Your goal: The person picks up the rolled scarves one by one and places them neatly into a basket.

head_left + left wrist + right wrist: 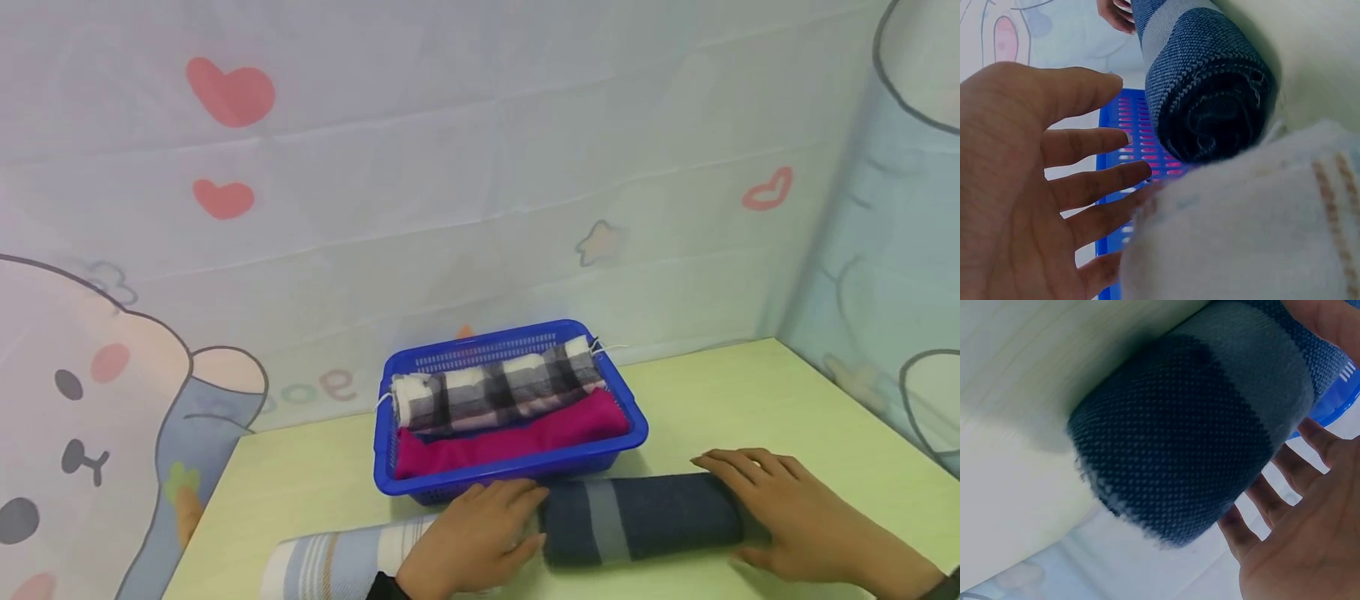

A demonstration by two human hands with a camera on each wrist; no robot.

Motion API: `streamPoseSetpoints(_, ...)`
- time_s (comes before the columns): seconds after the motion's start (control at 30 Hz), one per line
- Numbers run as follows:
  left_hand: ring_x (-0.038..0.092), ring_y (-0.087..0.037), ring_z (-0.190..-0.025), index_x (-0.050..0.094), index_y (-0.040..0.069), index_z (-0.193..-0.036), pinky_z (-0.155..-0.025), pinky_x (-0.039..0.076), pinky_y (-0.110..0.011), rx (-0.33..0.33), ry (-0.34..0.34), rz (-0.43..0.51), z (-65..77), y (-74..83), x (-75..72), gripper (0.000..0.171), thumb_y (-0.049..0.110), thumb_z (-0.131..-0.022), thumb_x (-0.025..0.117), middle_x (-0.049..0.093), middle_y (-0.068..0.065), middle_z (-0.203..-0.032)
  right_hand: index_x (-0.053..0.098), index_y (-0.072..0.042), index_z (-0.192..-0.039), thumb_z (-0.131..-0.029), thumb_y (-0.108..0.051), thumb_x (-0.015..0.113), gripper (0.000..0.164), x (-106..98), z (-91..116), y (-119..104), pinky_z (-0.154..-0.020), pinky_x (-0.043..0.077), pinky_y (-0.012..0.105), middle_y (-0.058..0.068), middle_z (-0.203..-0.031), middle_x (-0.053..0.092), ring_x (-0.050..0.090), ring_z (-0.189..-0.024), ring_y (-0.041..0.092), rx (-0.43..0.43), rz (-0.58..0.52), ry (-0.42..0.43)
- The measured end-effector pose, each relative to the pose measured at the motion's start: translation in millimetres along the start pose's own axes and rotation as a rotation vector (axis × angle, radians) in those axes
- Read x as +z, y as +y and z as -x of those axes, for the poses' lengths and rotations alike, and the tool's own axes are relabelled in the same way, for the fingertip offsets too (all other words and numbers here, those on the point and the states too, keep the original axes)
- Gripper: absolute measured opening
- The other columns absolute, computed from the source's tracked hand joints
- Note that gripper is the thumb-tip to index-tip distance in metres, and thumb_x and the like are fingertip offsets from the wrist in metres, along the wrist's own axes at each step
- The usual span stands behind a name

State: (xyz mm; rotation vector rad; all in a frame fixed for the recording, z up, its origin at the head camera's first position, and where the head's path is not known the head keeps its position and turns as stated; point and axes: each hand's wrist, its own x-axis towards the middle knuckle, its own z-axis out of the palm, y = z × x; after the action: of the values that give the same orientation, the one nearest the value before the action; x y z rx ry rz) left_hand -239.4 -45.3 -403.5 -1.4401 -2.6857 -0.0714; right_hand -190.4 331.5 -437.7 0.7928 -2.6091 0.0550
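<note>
A rolled navy cloth (667, 517) with a grey stripe lies on the table in front of the blue basket. My right hand (798, 521) is at its right end; in the right wrist view the straight fingers (1279, 465) lie along its side. By its left end is my left hand (480, 537), fingers extended. This hand also overlaps the near end of a white rolled cloth (330, 562) with blue and tan stripes. In the left wrist view the palm faces the gap between the two rolls, and the navy roll's spiral end (1213, 122) shows.
The blue plastic basket (517, 468) stands behind the rolls, near the back wall. Inside lie a black-and-white checked roll (498, 392) and a magenta roll (517, 442). A printed curtain (465, 192) hangs behind the pale yellow table (750, 392).
</note>
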Motion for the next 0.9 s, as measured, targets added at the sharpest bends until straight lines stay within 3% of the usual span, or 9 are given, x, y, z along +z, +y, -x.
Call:
streamPoseSetpoints(0.27, 0.037, -0.014, -0.127, 0.041, 0.018, -0.141, -0.098, 0.042, -0.044, -0.007, -0.076, 0.041, -11.3, 7.0, 5.2, 0.052, 0.047, -0.097, 0.041, 0.045, 0.001, -0.14, 0.042, -0.012, -0.136, -0.06, -0.052, 0.08, 0.094, -1.7, 5.5, 3.4, -0.078, 0.041, 0.051, 0.001, -0.13, 0.047, 0.039, -0.113, 0.023, 0.011, -0.01, -0.011)
streamPoseSetpoints(0.5, 0.036, -0.014, -0.127, 0.04, 0.017, -0.141, -0.098, 0.042, -0.042, 0.034, -0.038, -0.031, -19.5, 16.5, 8.5, 0.053, 0.046, -0.097, 0.043, 0.044, 0.0, -0.14, 0.043, -0.012, -0.136, -0.059, -0.05, 0.08, 0.093, -1.6, 7.4, 4.5, -0.078, 0.041, 0.051, 0.002, -0.131, 0.048, 0.039, -0.113, 0.022, 0.01, -0.018, -0.007)
streamPoseSetpoints(0.9, 0.035, -0.016, -0.127, 0.033, 0.02, -0.145, -0.1, 0.04, -0.041, 0.016, -0.08, -0.066, -38.1, 20.5, 24.6, 0.06, 0.052, -0.095, 0.043, 0.041, 0.001, -0.141, 0.045, -0.01, -0.135, -0.057, -0.038, 0.083, 0.091, 3.1, 6.8, 5.8, -0.08, 0.042, 0.052, 0.0, -0.125, 0.052, 0.044, -0.111, 0.024, 0.026, -0.04, -0.034)
